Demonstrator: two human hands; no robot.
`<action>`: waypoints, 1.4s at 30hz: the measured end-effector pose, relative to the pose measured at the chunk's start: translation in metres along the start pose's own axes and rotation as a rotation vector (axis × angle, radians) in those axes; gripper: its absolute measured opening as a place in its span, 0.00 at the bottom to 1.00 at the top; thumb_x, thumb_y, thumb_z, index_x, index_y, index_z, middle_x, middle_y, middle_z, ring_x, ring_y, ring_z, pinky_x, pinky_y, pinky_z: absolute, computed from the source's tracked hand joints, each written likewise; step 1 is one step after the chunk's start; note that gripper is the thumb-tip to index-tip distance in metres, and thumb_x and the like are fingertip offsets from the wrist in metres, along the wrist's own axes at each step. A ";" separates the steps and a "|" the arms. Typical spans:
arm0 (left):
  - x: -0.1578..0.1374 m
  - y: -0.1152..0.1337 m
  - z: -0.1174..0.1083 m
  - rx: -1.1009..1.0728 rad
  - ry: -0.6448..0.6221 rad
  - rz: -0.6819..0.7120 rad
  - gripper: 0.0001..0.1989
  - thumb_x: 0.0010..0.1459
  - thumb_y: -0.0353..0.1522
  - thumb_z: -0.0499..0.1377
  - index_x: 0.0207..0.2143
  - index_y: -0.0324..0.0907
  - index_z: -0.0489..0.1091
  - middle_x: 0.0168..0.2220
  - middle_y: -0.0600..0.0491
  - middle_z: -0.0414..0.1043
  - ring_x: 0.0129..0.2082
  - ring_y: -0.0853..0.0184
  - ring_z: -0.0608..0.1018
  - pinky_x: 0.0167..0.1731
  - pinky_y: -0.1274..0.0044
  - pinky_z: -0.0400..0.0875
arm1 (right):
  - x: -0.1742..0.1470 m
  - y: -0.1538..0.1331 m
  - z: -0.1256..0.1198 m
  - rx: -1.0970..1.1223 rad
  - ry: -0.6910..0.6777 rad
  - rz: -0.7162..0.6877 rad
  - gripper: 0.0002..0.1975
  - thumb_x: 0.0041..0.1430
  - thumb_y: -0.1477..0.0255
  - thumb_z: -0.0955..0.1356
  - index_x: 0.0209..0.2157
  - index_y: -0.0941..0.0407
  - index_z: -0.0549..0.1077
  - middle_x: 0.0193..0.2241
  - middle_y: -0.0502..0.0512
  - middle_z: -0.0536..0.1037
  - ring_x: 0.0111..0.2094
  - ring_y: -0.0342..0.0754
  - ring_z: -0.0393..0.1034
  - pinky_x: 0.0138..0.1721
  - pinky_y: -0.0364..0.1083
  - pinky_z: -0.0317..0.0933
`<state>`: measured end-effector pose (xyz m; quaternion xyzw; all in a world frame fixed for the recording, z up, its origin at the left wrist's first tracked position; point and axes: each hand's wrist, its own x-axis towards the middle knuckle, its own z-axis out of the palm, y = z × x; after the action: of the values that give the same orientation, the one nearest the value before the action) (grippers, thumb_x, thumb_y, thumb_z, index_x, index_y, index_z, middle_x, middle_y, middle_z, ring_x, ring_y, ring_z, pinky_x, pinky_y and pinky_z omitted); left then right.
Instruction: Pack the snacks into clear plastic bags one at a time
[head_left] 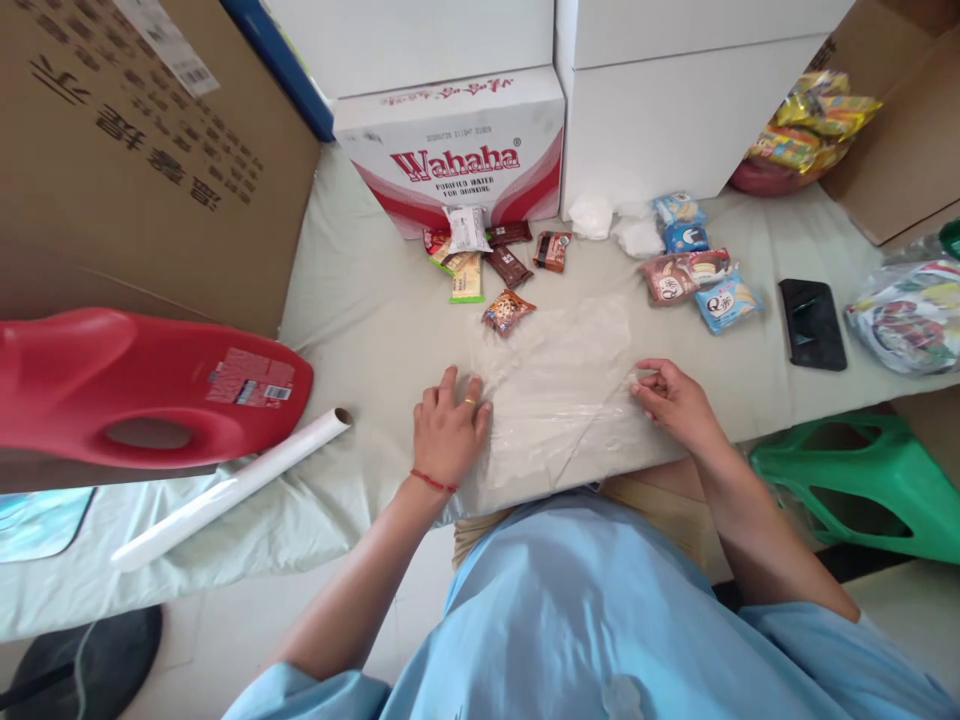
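Note:
A thin, clear sheet of plastic film lies spread and slightly wrinkled on the cloth-covered table in front of me. My left hand rests palm down at its left edge, fingers apart and touching the film or the cloth beside it. At the right edge, my right hand pinches the film between thumb and fingers. Just beyond the film sits a small wrapped snack. Behind that are brown snack packets, a yellow-green packet and a white packet.
Blue packets, a brown-red packet and crumpled white bundles lie back right, near a phone. A Wahaba-style carton stands behind. Leftward are a red jug and a white roll; a green stool is right.

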<state>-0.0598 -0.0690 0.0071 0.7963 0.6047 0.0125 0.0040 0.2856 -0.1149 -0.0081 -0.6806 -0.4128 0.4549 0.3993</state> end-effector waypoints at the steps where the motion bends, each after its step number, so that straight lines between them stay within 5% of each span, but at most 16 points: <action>1: -0.001 -0.003 0.003 -0.016 0.048 0.012 0.24 0.70 0.40 0.54 0.64 0.43 0.71 0.71 0.35 0.59 0.62 0.41 0.71 0.54 0.52 0.72 | 0.002 -0.001 -0.002 -0.004 0.000 -0.001 0.25 0.53 0.57 0.73 0.49 0.52 0.70 0.30 0.48 0.74 0.19 0.41 0.63 0.19 0.43 0.59; 5: -0.004 -0.011 0.013 -0.098 0.196 0.142 0.22 0.70 0.35 0.54 0.63 0.44 0.71 0.71 0.38 0.62 0.70 0.46 0.65 0.65 0.52 0.60 | 0.007 -0.003 -0.010 -0.042 0.014 0.003 0.26 0.53 0.57 0.73 0.50 0.53 0.70 0.32 0.50 0.75 0.20 0.42 0.64 0.20 0.44 0.60; 9: -0.007 -0.016 0.021 -0.180 0.096 0.340 0.22 0.72 0.33 0.49 0.65 0.50 0.69 0.67 0.47 0.70 0.70 0.55 0.67 0.71 0.51 0.47 | 0.011 0.000 -0.020 -0.078 0.041 0.004 0.26 0.52 0.56 0.73 0.49 0.53 0.71 0.31 0.50 0.76 0.20 0.43 0.64 0.21 0.45 0.60; 12: -0.010 -0.022 0.027 -0.254 0.069 0.295 0.23 0.72 0.36 0.50 0.65 0.46 0.68 0.67 0.43 0.69 0.69 0.52 0.68 0.69 0.49 0.53 | 0.013 0.001 -0.030 -0.136 0.064 -0.026 0.24 0.53 0.57 0.73 0.48 0.54 0.73 0.32 0.52 0.77 0.21 0.43 0.65 0.21 0.45 0.60; 15: -0.009 -0.024 0.023 -0.347 0.201 0.221 0.20 0.71 0.38 0.52 0.60 0.41 0.73 0.64 0.39 0.71 0.69 0.51 0.67 0.66 0.52 0.62 | 0.009 -0.009 -0.029 -0.319 0.210 -0.156 0.20 0.57 0.59 0.71 0.48 0.54 0.75 0.36 0.55 0.80 0.23 0.44 0.67 0.26 0.47 0.65; 17: -0.003 -0.018 0.015 -0.386 0.318 0.202 0.17 0.71 0.37 0.53 0.54 0.42 0.75 0.58 0.40 0.76 0.68 0.52 0.69 0.65 0.55 0.64 | 0.004 -0.023 -0.015 -0.437 0.299 -0.284 0.17 0.63 0.61 0.69 0.48 0.55 0.76 0.38 0.57 0.81 0.26 0.46 0.70 0.33 0.50 0.69; 19: 0.005 -0.006 0.007 -0.394 0.375 0.246 0.16 0.71 0.36 0.52 0.52 0.42 0.76 0.55 0.42 0.78 0.67 0.55 0.70 0.65 0.58 0.64 | -0.002 -0.036 0.011 -0.508 0.249 -0.429 0.15 0.68 0.64 0.65 0.50 0.55 0.76 0.41 0.59 0.82 0.32 0.49 0.74 0.41 0.53 0.72; 23: 0.022 0.011 0.007 -0.289 0.238 0.339 0.23 0.73 0.38 0.50 0.65 0.42 0.68 0.68 0.41 0.67 0.72 0.56 0.64 0.70 0.57 0.55 | -0.005 -0.036 0.063 -0.669 -0.070 -0.716 0.19 0.71 0.67 0.64 0.57 0.58 0.74 0.58 0.67 0.77 0.58 0.59 0.71 0.60 0.60 0.67; 26: 0.026 0.003 0.021 -0.195 0.051 0.305 0.28 0.73 0.41 0.47 0.72 0.46 0.58 0.74 0.43 0.57 0.74 0.55 0.61 0.72 0.51 0.43 | -0.002 -0.014 0.067 -0.792 -0.172 -0.725 0.22 0.71 0.67 0.64 0.63 0.58 0.72 0.68 0.66 0.67 0.70 0.62 0.58 0.70 0.65 0.55; 30: 0.020 -0.012 0.029 -0.157 -0.052 0.260 0.30 0.74 0.42 0.45 0.75 0.49 0.51 0.76 0.45 0.50 0.75 0.56 0.57 0.73 0.48 0.36 | -0.002 0.002 0.031 -0.720 -0.255 -0.632 0.21 0.73 0.64 0.63 0.62 0.53 0.73 0.67 0.63 0.70 0.69 0.59 0.62 0.69 0.66 0.57; 34: 0.017 -0.008 0.025 -0.176 -0.077 0.222 0.31 0.74 0.42 0.46 0.75 0.50 0.50 0.76 0.47 0.48 0.76 0.55 0.56 0.73 0.47 0.34 | 0.021 -0.037 0.017 -0.537 -0.121 -0.450 0.19 0.73 0.56 0.62 0.52 0.49 0.77 0.49 0.60 0.83 0.52 0.58 0.78 0.56 0.61 0.72; 37: 0.018 -0.005 0.022 -0.194 -0.093 0.209 0.30 0.74 0.43 0.46 0.75 0.50 0.51 0.77 0.48 0.47 0.76 0.56 0.55 0.73 0.48 0.33 | 0.076 -0.090 0.053 -0.475 -0.023 -0.429 0.23 0.72 0.50 0.60 0.50 0.51 0.76 0.40 0.58 0.82 0.41 0.56 0.79 0.46 0.56 0.74; 42: 0.018 -0.007 0.023 -0.203 -0.111 0.214 0.31 0.75 0.45 0.43 0.75 0.50 0.50 0.77 0.49 0.46 0.76 0.59 0.53 0.73 0.49 0.31 | 0.202 -0.160 0.174 -0.646 0.068 -0.540 0.39 0.67 0.43 0.61 0.63 0.60 0.64 0.55 0.73 0.74 0.59 0.71 0.67 0.59 0.70 0.62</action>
<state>-0.0613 -0.0492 -0.0158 0.8512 0.5108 0.0299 0.1165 0.1387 0.1554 0.0337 -0.6527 -0.6843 0.1586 0.2838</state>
